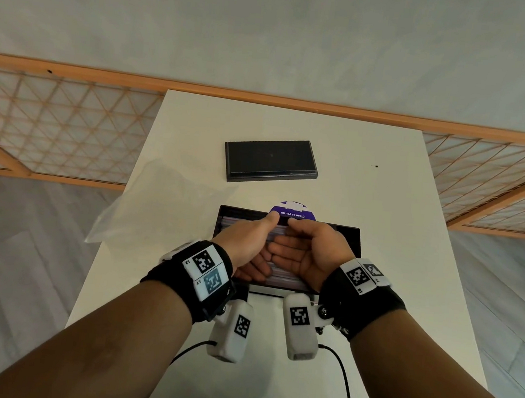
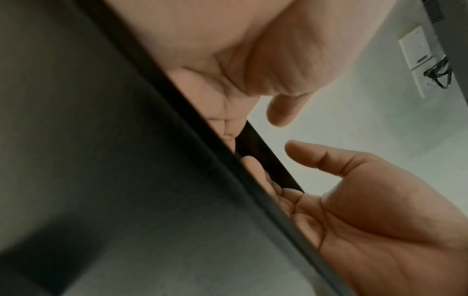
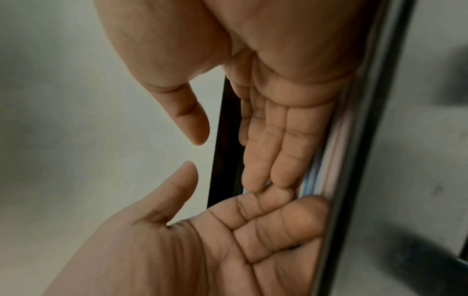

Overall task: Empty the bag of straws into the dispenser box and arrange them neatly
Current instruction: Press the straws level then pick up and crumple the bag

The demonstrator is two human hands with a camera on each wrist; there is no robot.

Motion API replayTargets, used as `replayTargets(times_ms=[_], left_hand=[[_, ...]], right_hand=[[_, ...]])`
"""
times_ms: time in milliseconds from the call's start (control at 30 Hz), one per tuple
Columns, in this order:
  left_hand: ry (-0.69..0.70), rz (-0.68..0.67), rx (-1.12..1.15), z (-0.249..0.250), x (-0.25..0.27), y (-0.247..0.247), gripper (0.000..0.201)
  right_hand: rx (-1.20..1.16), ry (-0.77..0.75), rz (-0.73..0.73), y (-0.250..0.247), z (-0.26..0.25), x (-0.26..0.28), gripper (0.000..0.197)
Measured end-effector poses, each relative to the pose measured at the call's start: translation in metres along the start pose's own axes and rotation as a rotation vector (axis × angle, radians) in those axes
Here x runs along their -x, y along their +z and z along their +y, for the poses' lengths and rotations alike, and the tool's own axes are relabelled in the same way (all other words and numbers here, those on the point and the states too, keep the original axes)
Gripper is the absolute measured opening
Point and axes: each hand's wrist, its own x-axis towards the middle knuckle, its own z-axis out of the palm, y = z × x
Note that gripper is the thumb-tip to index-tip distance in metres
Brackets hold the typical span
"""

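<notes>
The black dispenser box (image 1: 352,239) sits mid-table with several pink, white and blue straws (image 1: 281,276) lying lengthwise in it. Both hands reach into the box. My left hand (image 1: 261,243) and right hand (image 1: 290,241) face each other with straight fingers laid on the straws, fingertips overlapping and thumbs raised over the far rim. In the right wrist view, the right hand's fingers (image 3: 273,144) lie along the straws (image 3: 326,160), meeting the left hand's fingers (image 3: 266,226). The crumpled clear bag (image 1: 157,208) lies left of the box; I cannot tell whether anything is in it.
The box's black lid (image 1: 269,161) lies flat farther back on the white table (image 1: 399,196). A purple round sticker (image 1: 295,210) shows just behind the box. An orange lattice screen (image 1: 53,127) stands behind the table. Cables trail off the near edge.
</notes>
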Motion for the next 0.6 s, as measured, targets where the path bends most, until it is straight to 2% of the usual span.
replayTargets(times_ms=[200,500,600], left_hand=[[-0.011,0.016,-0.013,0.0,0.001,-0.001,0.081],[-0.028,-0.007,-0.033,0.004,0.008,-0.002,0.084],[0.095,0.08,-0.044,0.009,0.021,-0.011,0.073]], right_hand=[[-0.073,0.006,-0.035,0.001,0.001,0.0,0.018],[-0.084,-0.011,0.001,0.007,0.001,0.003,0.014],[-0.069,-0.019,-0.01,0.006,-0.003,0.008,0.016]])
